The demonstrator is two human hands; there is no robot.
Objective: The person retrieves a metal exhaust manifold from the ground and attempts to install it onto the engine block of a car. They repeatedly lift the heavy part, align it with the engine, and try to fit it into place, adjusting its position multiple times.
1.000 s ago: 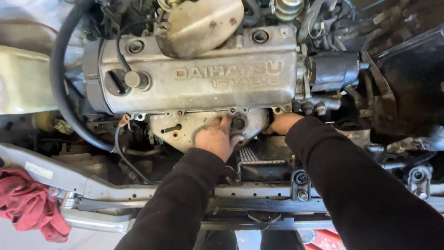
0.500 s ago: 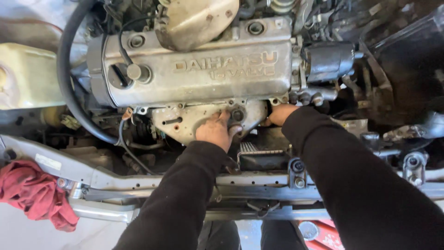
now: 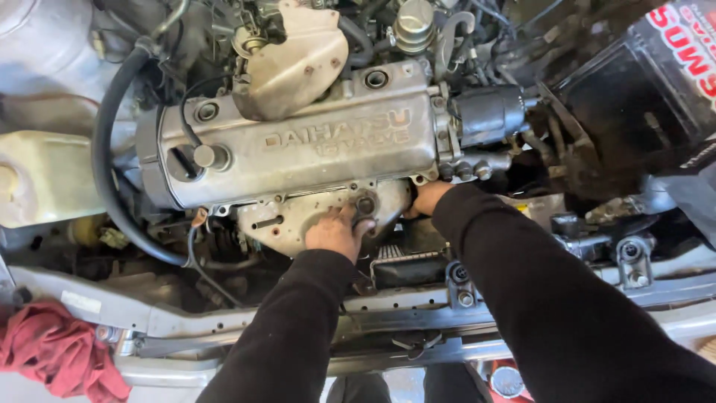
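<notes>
Rag (image 3: 63, 358), red and crumpled, lies far left on the car's front rail. Left hand (image 3: 335, 233) presses fingers flat on the metal shield (image 3: 298, 220) under the engine cover (image 3: 298, 149); stiff, thin, best gripped by its edges. Right hand (image 3: 429, 198) reaches behind it, grip hidden.

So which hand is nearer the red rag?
Left. The left hand rests on the metal heat shield, closer to the red rag at lower left; the right hand sits further right, beyond it.
</notes>
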